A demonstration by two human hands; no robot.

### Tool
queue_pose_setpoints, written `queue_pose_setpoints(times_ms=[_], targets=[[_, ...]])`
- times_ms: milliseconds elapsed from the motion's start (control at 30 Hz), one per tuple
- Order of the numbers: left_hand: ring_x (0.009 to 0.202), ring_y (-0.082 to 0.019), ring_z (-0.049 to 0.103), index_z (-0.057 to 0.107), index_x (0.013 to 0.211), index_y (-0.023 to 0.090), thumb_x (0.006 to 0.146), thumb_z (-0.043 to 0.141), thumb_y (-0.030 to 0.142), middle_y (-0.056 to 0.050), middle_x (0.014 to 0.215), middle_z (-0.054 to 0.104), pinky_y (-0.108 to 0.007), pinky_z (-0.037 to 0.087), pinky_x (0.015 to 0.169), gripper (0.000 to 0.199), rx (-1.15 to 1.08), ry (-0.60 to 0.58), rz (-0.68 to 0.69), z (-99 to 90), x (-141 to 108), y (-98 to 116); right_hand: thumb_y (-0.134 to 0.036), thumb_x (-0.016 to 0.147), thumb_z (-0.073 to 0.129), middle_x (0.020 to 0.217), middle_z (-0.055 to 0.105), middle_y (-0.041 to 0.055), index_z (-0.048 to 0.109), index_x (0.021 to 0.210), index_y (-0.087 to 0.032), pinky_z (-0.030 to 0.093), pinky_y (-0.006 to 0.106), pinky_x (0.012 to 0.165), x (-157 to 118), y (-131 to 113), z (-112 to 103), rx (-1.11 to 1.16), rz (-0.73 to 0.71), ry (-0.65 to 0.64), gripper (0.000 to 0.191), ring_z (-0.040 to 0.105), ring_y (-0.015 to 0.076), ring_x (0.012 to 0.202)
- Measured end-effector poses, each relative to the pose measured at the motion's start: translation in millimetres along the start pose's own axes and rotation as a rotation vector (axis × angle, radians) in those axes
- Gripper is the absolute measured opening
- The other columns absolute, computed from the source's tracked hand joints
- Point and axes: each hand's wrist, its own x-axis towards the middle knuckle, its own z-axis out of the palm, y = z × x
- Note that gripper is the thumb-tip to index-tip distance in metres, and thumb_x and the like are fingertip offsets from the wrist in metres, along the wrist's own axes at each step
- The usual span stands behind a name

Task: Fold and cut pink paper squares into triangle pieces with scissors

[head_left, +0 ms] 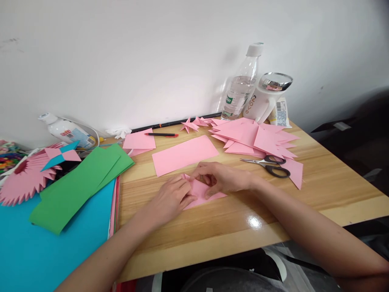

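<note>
Centre-frame, the left hand (173, 197) and right hand (220, 178) are pinching the small pink paper (199, 190) between them, its point facing right.

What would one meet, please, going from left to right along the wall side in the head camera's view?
White plastic bottle with a printed label → crumpled white tissue → slim black pen with red ends → spiky pink paper star → clear plastic water bottle → white mug.
</note>
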Motion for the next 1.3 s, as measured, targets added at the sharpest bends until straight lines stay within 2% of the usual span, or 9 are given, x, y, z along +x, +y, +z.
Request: queue_pose_setpoints(times_ms=[200,633,1067,1300], targets=[[0.091,-0.022,0.057,0.054,0.077,0.017,0.089,0.055,0.027,-0.007,0.088,0.063,-0.035,0.049,0.077,0.015,-0.001,-0.024,-0.031,-1.7,-0.5,2.3,-0.024,0.073,0.074,0.08,0.045,-0.001,0.063,0.11,-0.017,0.039,0.023,0.062,-0.4,-0.5,0.2,-0.003,0.016,0.0,0.04,0.045,0.0115,0.069],[0.091,-0.022,0.057,0.054,0.079,0.017,0.089,0.055,0.031,-0.006,0.087,0.062,-0.037,0.049,0.08,0.017,0.028,-0.056,-0.051,-0.2,-0.9,2.3,-0.014,0.068,0.076,0.08,0.045,-0.0015,0.062,0.11,-0.018,0.039,0.023,0.064,0.1,-0.1,0.6,-0.021,0.015,0.004,0.045,0.046,0.0118,0.072],[0.095,-0.024,0.056,0.054,0.078,0.017,0.09,0.053,0.032,-0.006,0.085,0.061,-0.04,0.048,0.082,0.019,0.031,-0.078,-0.066,-1.1,-1.1,2.9,-0.01,0.069,0.073,0.08,0.045,-0.0011,0.063,0.107,-0.018,0.039,0.023,0.063,0.8,-3.5,0.8,-0.022,0.036,0.005,0.04,0.046,0.0117,0.071],[0.095,-0.024,0.055,0.053,0.076,0.018,0.089,0.054,0.032,-0.006,0.085,0.06,-0.039,0.048,0.083,0.019,0.018,-0.086,-0.068,-1.8,-1.3,3.3,-0.009,0.068,0.073,0.076,0.046,-0.0017,0.064,0.098,-0.017,0.039,0.023,0.063,1.4,-6.7,0.2,-0.041,0.028,0.0,0.032,0.046,0.0127,0.073]])
